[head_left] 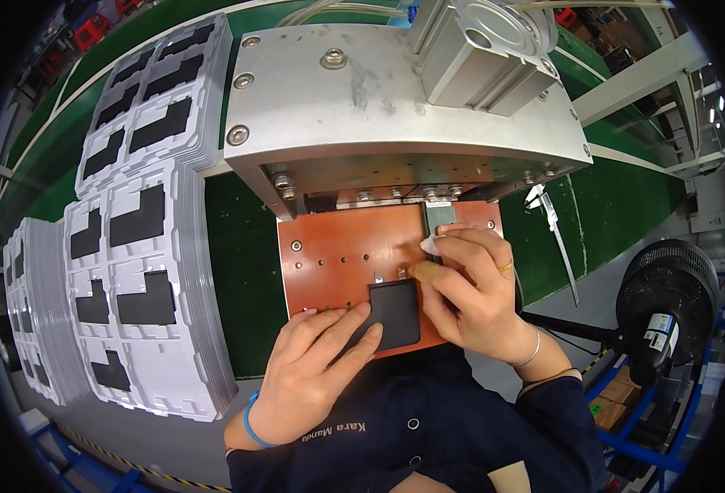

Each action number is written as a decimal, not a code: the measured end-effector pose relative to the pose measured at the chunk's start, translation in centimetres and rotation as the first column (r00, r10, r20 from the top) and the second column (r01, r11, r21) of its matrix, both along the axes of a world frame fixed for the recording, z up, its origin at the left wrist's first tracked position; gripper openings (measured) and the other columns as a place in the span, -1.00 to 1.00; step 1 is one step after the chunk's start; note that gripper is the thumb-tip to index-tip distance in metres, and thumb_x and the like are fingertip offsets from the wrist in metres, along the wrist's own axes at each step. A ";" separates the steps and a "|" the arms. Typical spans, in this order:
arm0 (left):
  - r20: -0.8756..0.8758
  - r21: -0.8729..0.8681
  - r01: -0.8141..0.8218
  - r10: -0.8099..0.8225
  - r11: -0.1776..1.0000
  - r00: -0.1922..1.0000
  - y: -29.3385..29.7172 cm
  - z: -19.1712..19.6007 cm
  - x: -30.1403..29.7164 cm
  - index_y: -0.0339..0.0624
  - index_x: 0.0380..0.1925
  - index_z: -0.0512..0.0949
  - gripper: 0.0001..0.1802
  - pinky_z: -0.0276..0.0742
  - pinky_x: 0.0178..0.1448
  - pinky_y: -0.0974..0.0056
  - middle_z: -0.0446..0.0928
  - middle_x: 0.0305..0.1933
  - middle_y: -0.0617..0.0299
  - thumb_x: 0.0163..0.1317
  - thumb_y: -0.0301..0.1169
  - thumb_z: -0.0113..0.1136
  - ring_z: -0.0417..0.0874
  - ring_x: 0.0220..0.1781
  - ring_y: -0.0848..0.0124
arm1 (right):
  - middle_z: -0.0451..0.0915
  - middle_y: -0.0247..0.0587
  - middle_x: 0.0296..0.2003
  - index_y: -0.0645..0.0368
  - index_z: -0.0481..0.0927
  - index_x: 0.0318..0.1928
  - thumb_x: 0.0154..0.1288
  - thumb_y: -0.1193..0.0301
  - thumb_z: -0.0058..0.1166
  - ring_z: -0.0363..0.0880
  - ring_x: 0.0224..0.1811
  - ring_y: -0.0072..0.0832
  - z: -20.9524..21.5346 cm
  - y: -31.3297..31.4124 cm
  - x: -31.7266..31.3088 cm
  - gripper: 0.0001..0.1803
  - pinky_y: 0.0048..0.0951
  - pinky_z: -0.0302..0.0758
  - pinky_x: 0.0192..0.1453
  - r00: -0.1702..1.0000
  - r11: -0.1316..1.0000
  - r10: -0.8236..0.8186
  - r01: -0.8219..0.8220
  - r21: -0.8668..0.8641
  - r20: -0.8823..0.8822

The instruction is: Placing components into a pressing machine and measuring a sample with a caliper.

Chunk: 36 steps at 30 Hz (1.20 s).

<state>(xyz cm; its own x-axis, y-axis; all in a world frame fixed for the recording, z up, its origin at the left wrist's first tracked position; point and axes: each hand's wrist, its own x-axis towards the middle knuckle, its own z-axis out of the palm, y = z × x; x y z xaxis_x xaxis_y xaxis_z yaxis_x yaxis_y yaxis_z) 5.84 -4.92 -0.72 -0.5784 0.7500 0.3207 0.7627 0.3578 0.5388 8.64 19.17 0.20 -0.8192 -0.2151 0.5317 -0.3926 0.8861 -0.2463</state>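
Note:
A flat black battery cell (397,316) with two short metal tabs at its far edge lies on the near part of an orange plate (330,238). My left hand (309,361) grips the cell's left side, its fingers over the top and covering part of it. Just right of the tabs is my right hand (473,283), its fingers pinched on a small white wad (430,246). A yellowish finger cot (427,272) covers one of its fingertips. Beyond the right fingers, a greenish strip (440,218) runs back under the metal press (404,107).
White trays (145,329) with black L-shaped cells stand in several stacks at the left. The press's metal body overhangs the plate's far edge. On the green table (609,209), a caliper (553,226) lies at the right. A black fan (667,304) stands farther right.

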 end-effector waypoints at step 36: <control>0.091 0.076 0.032 -0.039 0.997 0.995 0.6 0.7 -1.0 -0.08 -0.10 0.76 -0.56 0.55 0.10 0.21 0.61 0.15 0.08 -0.10 -0.52 0.38 0.54 0.01 0.18 | 0.63 -0.14 0.05 0.19 0.65 -0.20 0.01 0.63 0.27 0.58 0.03 -0.18 0.8 2.6 2.3 -0.73 -0.25 0.50 0.11 0.997 0.979 0.008 0.008 -0.202 0.081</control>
